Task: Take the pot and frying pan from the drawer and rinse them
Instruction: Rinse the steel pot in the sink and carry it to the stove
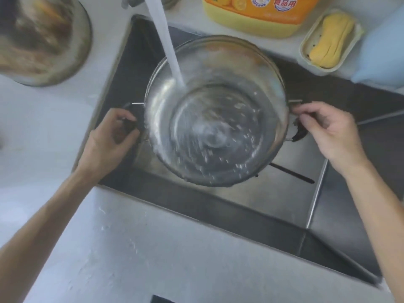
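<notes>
Pot (pixel 216 119) over sink (pixel 251 217), detergent bottle (pixel 253 16) behind

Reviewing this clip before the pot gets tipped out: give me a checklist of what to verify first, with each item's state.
1. Left hand closed on its handle: ok.
2. Right hand closed on the other handle: ok.
3. Water stream landing inside the pot: ok.
4. Pot held over the sink: ok.
5. Frying pan rinsed: cannot tell, none clearly in view.
6. Sink floor free below: not ok, a dark utensil lies there.
</notes>
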The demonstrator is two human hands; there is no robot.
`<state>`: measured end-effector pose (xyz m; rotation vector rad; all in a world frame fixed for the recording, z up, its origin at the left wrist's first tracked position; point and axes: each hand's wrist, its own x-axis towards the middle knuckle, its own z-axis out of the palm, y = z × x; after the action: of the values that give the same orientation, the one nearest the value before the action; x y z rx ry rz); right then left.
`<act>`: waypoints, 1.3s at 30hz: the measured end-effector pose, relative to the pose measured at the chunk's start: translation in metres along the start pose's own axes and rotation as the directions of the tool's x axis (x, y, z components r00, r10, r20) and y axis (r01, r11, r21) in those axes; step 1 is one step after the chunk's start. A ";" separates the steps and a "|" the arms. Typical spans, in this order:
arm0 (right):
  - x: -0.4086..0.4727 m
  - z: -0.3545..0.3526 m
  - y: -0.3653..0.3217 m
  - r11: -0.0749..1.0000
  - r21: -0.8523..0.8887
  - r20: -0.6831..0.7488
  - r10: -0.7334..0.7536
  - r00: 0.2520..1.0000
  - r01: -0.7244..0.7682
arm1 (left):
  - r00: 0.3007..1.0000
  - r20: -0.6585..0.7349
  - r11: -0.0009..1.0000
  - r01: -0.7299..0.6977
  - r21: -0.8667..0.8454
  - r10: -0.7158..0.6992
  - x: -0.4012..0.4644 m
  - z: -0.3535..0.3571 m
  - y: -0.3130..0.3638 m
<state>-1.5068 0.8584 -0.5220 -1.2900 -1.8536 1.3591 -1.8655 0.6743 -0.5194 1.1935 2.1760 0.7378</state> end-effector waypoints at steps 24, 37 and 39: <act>-0.019 0.006 0.054 0.983 0.085 0.019 0.165 0.986 -0.166 | 0.999 0.042 0.990 -0.016 0.139 0.010 0.020 0.021 -0.010; -0.021 0.015 0.079 0.960 0.001 0.138 0.278 0.951 -0.281 | 0.895 0.442 0.996 0.081 -0.030 -0.059 0.036 0.032 -0.036; -0.022 0.022 0.087 0.946 -0.044 0.126 0.325 0.937 -0.322 | 0.891 0.445 0.996 0.070 0.051 -0.086 0.042 0.037 -0.041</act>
<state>-1.4812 0.8339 -0.6068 -1.6068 -1.8016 1.6304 -1.8827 0.6996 -0.5812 1.1504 1.8408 0.3463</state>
